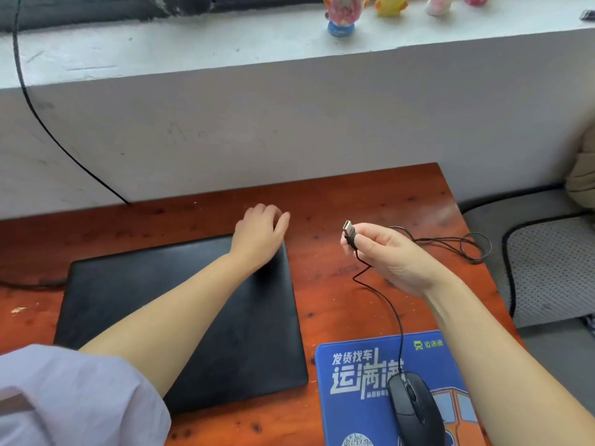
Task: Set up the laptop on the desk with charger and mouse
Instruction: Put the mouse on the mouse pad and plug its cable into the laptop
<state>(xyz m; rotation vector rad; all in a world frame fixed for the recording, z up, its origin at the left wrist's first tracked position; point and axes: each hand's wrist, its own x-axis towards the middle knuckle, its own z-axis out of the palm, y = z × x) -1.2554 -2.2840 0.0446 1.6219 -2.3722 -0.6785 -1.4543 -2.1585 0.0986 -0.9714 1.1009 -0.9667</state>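
A closed black laptop lies flat on the reddish wooden desk, and everything else is best placed against it. The left hand reaches across the lid to the laptop's far right corner, palm down, fingers curled loosely over the back edge; whether they actually grip that edge cannot be told, since the fingertips are out of sight behind the hand. Just to the right of that same corner, raised above the desk, the right hand pinches the USB plug of the mouse cable between thumb and forefinger, the metal end pointing up and away, with the other fingers loosely folded. From the plug the thin black mouse cable drops down along the laptop's right side, and a spare loop of it lies on the desk farther right, near the desk's edge. The cable runs to a black mouse resting on a blue mouse pad printed with white characters, which lies just beside the laptop's near right corner. At the laptop's left edge a dark cord meets its side; the join itself is too dim to make out. Behind the laptop, past the desk, a pale ledge carries small colourful figurines.
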